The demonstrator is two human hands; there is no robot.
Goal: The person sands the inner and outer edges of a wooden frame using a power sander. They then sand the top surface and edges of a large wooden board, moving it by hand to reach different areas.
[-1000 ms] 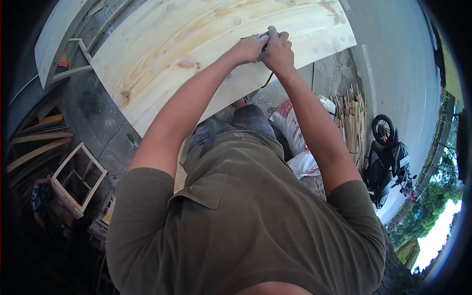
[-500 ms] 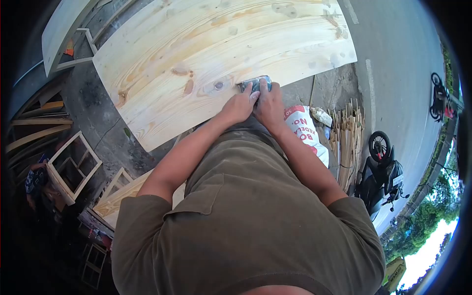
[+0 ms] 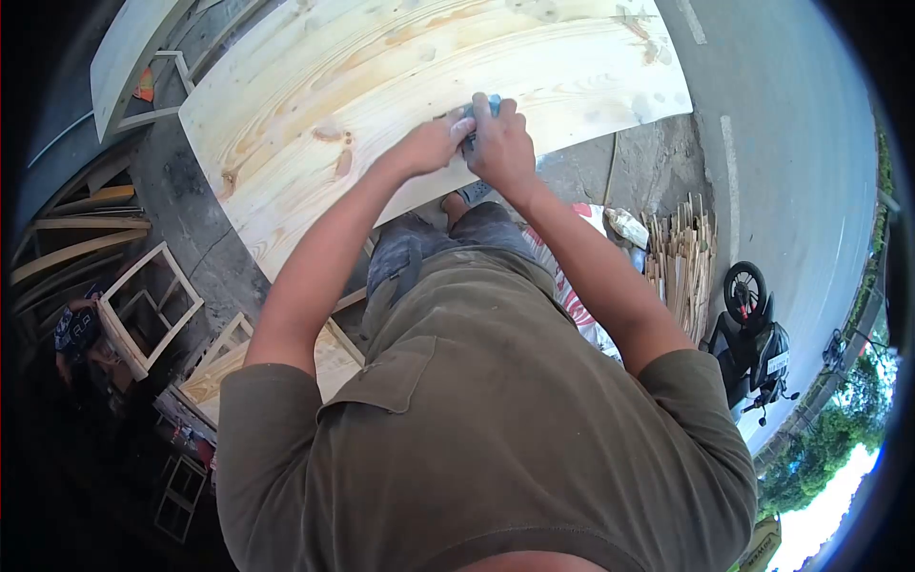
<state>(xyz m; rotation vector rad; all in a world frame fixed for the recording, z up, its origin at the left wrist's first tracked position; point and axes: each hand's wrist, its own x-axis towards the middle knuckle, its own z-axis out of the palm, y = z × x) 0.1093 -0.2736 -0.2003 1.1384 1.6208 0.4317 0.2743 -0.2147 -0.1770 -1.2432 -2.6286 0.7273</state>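
A large pale wooden board with knots and grain lies in front of me. On its surface is a small blue-grey block, mostly hidden by my fingers. My right hand is wrapped over the block from the right, fingers pointing away from me. My left hand is closed at the block's left side, its fingertips meeting my right hand. Pale dust coats the fingers of both hands.
Wood strips and a red-and-white sack lie right of my legs. A parked motorcycle stands by the road. At left are wooden frames and a person beside them.
Both hands have moved forward over the board with the block, away from its near edge. My arms are more stretched, and my legs and a foot now show below the board.
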